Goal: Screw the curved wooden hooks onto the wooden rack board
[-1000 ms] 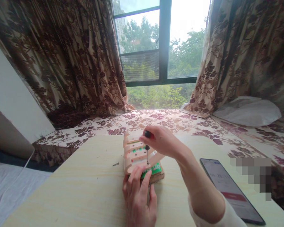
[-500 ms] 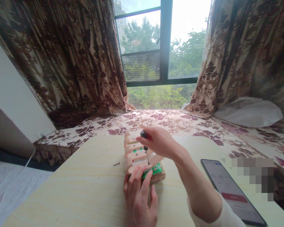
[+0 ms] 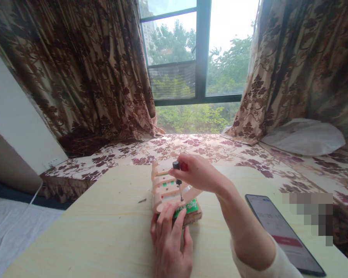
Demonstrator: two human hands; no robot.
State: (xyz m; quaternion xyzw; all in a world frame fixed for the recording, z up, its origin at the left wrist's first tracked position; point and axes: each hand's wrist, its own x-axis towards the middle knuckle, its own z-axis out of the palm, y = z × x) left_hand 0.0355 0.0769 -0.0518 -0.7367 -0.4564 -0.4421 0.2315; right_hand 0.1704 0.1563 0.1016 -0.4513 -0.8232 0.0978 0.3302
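A pale slatted piece [image 3: 165, 188] rests on a green and brown block [image 3: 195, 216] in the middle of the table. My right hand [image 3: 195, 172] grips the black handle of a screwdriver [image 3: 176, 166], which stands nearly upright. Its tip meets a screw in the nearest slat. Below it, my left hand [image 3: 172, 235] presses on the near end of the piece and the block, fingers wrapped over their edge. More small dark screws sit in the slats farther back.
A lone screw [image 3: 142, 200] lies on the pale wooden table [image 3: 89, 231], left of the piece. At the right, a phone [image 3: 284, 231] lies near my forearm. Behind are a flowered cover [image 3: 191, 148], curtains and a window. A white bag [image 3: 304, 135] rests at the back right.
My right hand has shifted and turned slightly on the screwdriver handle. The left hand, the slatted piece and the block hold nearly the same place.
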